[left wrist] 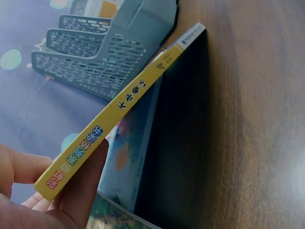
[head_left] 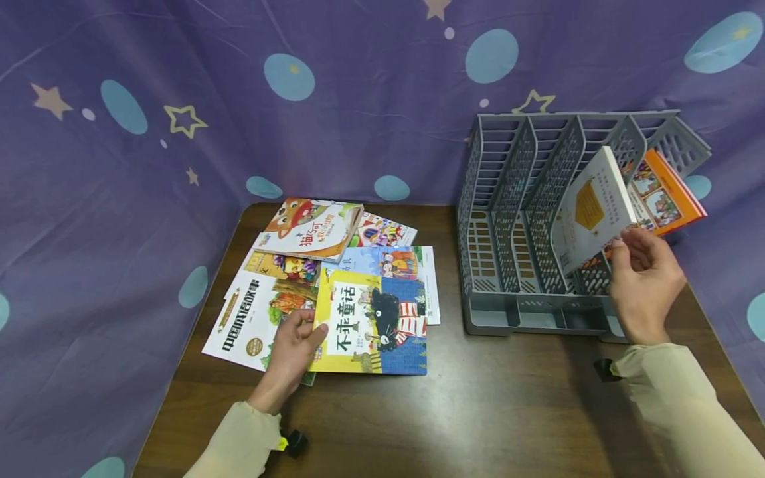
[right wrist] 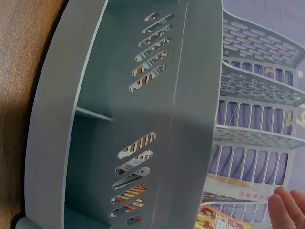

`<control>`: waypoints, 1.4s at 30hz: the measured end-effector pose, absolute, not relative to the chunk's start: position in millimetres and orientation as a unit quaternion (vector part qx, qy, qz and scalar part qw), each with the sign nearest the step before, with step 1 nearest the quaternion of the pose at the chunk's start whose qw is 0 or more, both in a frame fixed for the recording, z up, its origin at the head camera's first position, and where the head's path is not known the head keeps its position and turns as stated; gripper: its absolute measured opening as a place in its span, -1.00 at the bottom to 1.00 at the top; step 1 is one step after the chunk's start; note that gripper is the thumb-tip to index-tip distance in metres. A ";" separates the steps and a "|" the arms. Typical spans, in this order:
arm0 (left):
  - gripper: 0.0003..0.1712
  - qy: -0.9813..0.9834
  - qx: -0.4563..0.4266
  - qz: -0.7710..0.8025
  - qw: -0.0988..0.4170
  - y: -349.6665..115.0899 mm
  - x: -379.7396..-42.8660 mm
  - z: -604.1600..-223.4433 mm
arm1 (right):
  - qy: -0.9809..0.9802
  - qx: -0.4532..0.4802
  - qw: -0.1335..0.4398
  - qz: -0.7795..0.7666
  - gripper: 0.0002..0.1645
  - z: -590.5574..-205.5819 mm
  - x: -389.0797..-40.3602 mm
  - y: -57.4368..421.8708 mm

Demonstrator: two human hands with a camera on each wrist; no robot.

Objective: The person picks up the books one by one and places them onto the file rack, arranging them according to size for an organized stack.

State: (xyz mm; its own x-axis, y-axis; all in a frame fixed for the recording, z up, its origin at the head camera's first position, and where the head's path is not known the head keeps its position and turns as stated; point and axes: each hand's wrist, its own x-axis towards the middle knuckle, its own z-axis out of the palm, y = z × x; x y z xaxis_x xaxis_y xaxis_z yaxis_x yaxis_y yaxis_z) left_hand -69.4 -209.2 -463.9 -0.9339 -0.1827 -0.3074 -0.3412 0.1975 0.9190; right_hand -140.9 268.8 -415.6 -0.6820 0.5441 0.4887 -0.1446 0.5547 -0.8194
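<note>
My left hand (head_left: 289, 348) pinches a yellow and blue picture book (head_left: 397, 332) at its spine edge, thumb on top of the cover. In the left wrist view the yellow spine (left wrist: 124, 107) tilts up above the table. Over at the grey file rack (head_left: 487, 312), my right hand (head_left: 648, 282) holds a white book (head_left: 588, 206) by its near edge, thumb and fingertips at the corner. That book leans in one of the right-hand slots. Beside it, an orange book (head_left: 672, 206) slants in the end slot, jutting out to the right.
Several overlapping books lie at the left, among them a white book with large black characters (head_left: 239, 325) and a thicker book with a cartoon animal (head_left: 311, 229). A patterned purple curtain (head_left: 370, 133) hangs behind the wooden table (head_left: 454, 411).
</note>
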 end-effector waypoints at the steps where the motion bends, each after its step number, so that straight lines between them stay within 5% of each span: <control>1: -0.64 0.771 -0.169 0.610 0.065 -208.5 -68.8 -462.1 | -0.796 -0.122 0.378 0.456 -0.70 -415.7 -141.0 268.3; 42: -0.63 0.692 -0.173 0.698 0.056 -174.9 -66.0 -410.6 | -0.831 0.125 0.352 0.413 -0.64 -422.1 -126.1 199.0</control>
State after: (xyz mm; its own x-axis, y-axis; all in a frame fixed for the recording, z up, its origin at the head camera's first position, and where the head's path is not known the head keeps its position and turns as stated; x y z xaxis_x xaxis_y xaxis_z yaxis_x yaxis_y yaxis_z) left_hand -66.0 -174.9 -410.6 -0.9339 -0.1608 -0.3192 -0.3179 -0.0347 0.9475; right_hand -126.1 199.0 -422.1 -0.7215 0.0834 0.6874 -0.4982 0.6269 -0.5990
